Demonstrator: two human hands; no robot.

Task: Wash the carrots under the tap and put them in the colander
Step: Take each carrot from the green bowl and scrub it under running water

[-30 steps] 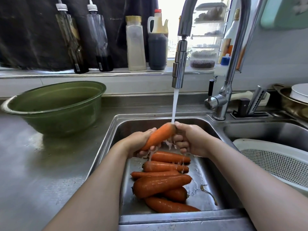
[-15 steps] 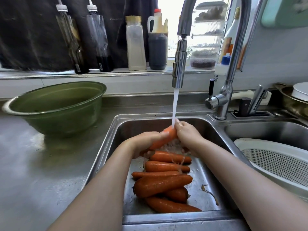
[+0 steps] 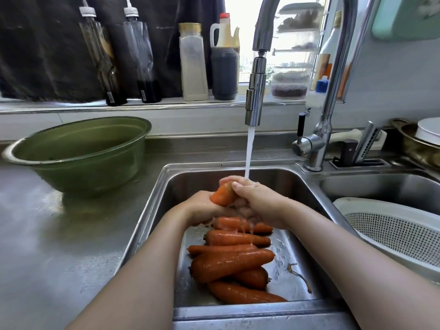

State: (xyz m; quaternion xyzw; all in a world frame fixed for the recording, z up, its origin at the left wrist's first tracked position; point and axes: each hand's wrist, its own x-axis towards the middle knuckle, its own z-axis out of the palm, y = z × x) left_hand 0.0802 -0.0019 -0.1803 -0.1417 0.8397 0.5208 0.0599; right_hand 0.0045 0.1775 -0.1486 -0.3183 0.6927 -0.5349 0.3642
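Water runs from the tap (image 3: 256, 96) onto an orange carrot (image 3: 222, 194) held over the left sink basin (image 3: 164, 198). My left hand (image 3: 202, 207) grips the carrot's lower part from the left. My right hand (image 3: 258, 202) is wrapped round its upper end, right under the stream. Most of the carrot is hidden by my fingers. Several more wet carrots (image 3: 232, 260) lie piled on the basin floor below my hands. The white colander (image 3: 390, 232) sits in the right basin with no carrot visible in it.
A green bowl (image 3: 78, 153) stands on the steel counter at the left. Bottles (image 3: 194, 63) line the window ledge behind the tap. A knife holder (image 3: 357, 153) and a pan with a white plate (image 3: 426, 136) sit at the back right. A small root scrap (image 3: 298, 276) lies in the basin.
The carrot has turned from slanting across to nearly end-up. My right hand has slid over its top and my left has closed in lower, both rubbing it under the stream.
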